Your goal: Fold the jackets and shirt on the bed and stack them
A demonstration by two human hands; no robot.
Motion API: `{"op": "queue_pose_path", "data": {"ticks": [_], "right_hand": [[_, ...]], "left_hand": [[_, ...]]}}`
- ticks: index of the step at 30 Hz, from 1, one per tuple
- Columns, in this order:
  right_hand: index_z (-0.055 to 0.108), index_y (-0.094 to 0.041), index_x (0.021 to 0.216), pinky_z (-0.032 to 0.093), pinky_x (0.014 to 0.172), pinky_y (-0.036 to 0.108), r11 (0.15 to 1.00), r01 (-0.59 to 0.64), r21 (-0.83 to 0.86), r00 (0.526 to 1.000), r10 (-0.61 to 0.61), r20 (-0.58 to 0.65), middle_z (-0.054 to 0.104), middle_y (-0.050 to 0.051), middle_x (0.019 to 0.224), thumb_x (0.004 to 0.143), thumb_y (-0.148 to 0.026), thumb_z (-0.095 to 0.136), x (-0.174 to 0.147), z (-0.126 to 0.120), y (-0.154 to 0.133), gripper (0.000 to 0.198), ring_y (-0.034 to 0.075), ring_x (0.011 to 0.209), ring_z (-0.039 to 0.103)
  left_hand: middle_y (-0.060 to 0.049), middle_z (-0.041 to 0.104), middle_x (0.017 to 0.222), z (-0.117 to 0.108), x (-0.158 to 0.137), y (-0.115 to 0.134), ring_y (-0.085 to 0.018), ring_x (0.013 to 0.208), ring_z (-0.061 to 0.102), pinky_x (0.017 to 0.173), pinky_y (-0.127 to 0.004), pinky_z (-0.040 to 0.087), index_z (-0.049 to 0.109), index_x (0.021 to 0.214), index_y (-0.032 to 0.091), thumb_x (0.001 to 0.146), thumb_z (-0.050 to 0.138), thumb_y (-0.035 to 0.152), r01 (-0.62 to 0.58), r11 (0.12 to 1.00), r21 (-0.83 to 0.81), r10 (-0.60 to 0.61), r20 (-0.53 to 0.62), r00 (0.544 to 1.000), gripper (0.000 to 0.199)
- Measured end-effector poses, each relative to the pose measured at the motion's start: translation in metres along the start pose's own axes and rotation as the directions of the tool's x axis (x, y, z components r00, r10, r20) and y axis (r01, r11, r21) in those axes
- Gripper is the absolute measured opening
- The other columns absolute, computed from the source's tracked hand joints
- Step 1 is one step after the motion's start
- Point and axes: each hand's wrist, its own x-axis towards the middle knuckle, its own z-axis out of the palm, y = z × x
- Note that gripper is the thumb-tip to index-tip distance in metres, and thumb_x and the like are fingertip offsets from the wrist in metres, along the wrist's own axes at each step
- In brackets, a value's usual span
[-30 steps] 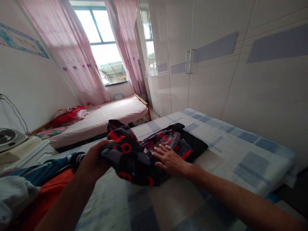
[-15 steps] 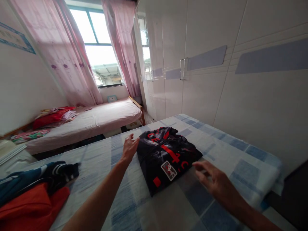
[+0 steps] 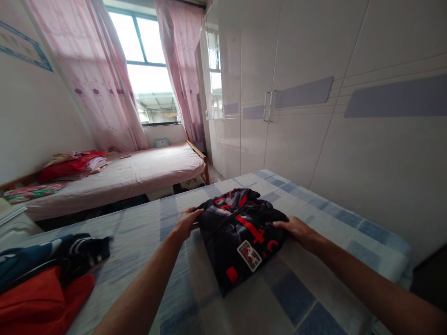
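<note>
My left hand (image 3: 184, 224) has its fingers closed over the left edge of the jacket (image 3: 230, 232), near its far left corner, and my right hand (image 3: 301, 231) grips the right corner, thumb on top; the fingertips that go under the cloth I can't see, so how firm either hold is I can't tell. What counts most, I judge, is that the jacket lies directly between the two hands, both touching it, so neither is nearer. It sits folded and flat, with one corner aimed back toward me; its sides look too alike for me to pick out a long axis, though the zip (image 3: 228, 221) runs aslant across the top, and the badge (image 3: 249, 256) sits nearer me than the zip. Under the jacket is the bed (image 3: 188, 298) with its checked sheet. Well to the jacket's left on that same sheet lies a loose heap of clothes (image 3: 38, 298), in orange and blue. Beyond the jacket stands the pink bed (image 3: 153, 170), and the wardrobe (image 3: 296, 149) rises behind and to its right.
</note>
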Motion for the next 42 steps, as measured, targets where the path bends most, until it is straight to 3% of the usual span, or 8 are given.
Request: {"op": "queue_pose_path", "data": {"ticks": [8, 11, 14, 20, 26, 31, 36, 42], "right_hand": [[0.065, -0.014, 0.079, 0.052, 0.06, 0.023, 0.982, 0.13, 0.138, 0.966, -0.156, 0.205, 0.071, 0.005, 0.076, 0.068, -0.02, 0.063, 0.03, 0.018, -0.058, 0.013, 0.014, 0.062, 0.064], [0.065, -0.014, 0.091, 0.052, 0.067, 0.028, 0.974, 0.176, -0.142, 0.954, -0.134, 0.269, 0.071, 0.006, 0.083, 0.069, -0.025, 0.063, 0.035, 0.033, -0.046, 0.024, 0.018, 0.072, 0.065], [0.063, -0.014, 0.104, 0.047, 0.085, 0.033, 0.768, 0.336, -0.545, 0.94, -0.308, 0.146, 0.066, 0.01, 0.105, 0.072, -0.028, 0.061, 0.037, 0.046, -0.026, 0.035, 0.023, 0.097, 0.061], [0.065, -0.019, 0.1, 0.041, 0.089, 0.038, 0.463, 0.328, -0.823, 0.874, -0.479, 0.079, 0.061, 0.01, 0.115, 0.082, -0.047, 0.049, 0.035, 0.062, -0.028, 0.037, 0.027, 0.112, 0.051], [0.061, -0.019, 0.088, 0.041, 0.079, 0.029, 0.459, 0.408, -0.789, 0.814, -0.574, 0.088, 0.064, 0.007, 0.094, 0.084, -0.035, 0.046, 0.029, 0.063, -0.03, 0.023, 0.021, 0.093, 0.057], [0.061, -0.018, 0.093, 0.041, 0.077, 0.034, 0.373, 0.281, -0.884, 0.881, -0.465, 0.084, 0.062, 0.01, 0.104, 0.08, -0.029, 0.049, 0.028, 0.06, -0.024, 0.02, 0.026, 0.098, 0.055], [0.063, -0.018, 0.102, 0.036, 0.091, 0.033, 0.327, 0.498, -0.803, 0.732, -0.655, 0.187, 0.06, 0.01, 0.114, 0.083, -0.024, 0.043, 0.036, 0.098, -0.063, 0.028, 0.024, 0.11, 0.05], [0.067, -0.019, 0.063, 0.038, 0.062, 0.026, 0.488, 0.471, -0.735, 0.869, -0.401, 0.29, 0.065, 0.006, 0.068, 0.084, -0.05, 0.044, 0.066, 0.163, -0.089, 0.044, 0.018, 0.067, 0.059]], "left_hand": [[-0.004, 0.066, 0.085, -0.042, -0.134, 0.004, -0.016, 0.08, 0.061, 0.072, -0.027, 0.052, 0.065, 0.093, 0.014, 0.071, 0.068, 0.046, -0.012, 0.998, 0.062, 0.008, 0.062, 0.998, 0.039], [-0.004, 0.062, 0.075, -0.061, -0.177, -0.023, -0.018, 0.066, 0.058, 0.054, -0.028, 0.052, 0.065, 0.079, 0.014, 0.074, 0.058, 0.056, 0.049, 0.934, 0.354, -0.081, 0.077, 0.994, 0.043], [-0.007, 0.061, 0.085, -0.073, -0.193, -0.044, -0.019, 0.07, 0.059, 0.057, -0.029, 0.05, 0.065, 0.072, 0.016, 0.075, 0.057, 0.055, -0.126, 0.792, 0.598, 0.127, 0.041, 0.991, 0.04], [-0.008, 0.065, 0.104, -0.059, -0.187, -0.032, -0.024, 0.095, 0.061, 0.082, -0.032, 0.047, 0.063, 0.105, 0.017, 0.083, 0.054, 0.041, -0.257, 0.847, 0.466, 0.235, 0.106, 0.966, 0.034], [-0.006, 0.067, 0.109, -0.043, -0.172, -0.034, -0.024, 0.098, 0.061, 0.082, -0.029, 0.046, 0.06, 0.11, 0.017, 0.076, 0.062, 0.037, -0.227, 0.945, 0.234, 0.234, -0.004, 0.972, 0.039], [-0.007, 0.07, 0.082, -0.06, -0.151, -0.044, -0.025, 0.08, 0.063, 0.067, -0.028, 0.044, 0.065, 0.094, 0.016, 0.06, 0.075, 0.039, -0.12, 0.929, 0.349, 0.168, -0.109, 0.98, 0.042], [-0.006, 0.067, 0.075, -0.071, -0.109, -0.02, -0.02, 0.065, 0.061, 0.052, -0.026, 0.041, 0.063, 0.099, 0.014, 0.07, 0.064, 0.047, -0.106, 0.901, 0.422, 0.177, -0.133, 0.975, 0.044], [-0.005, 0.066, 0.07, -0.057, -0.048, -0.018, -0.019, 0.071, 0.059, 0.061, -0.025, 0.04, 0.068, 0.068, 0.017, 0.074, 0.06, 0.034, -0.24, 0.863, 0.444, 0.278, -0.021, 0.96, 0.02]]}}
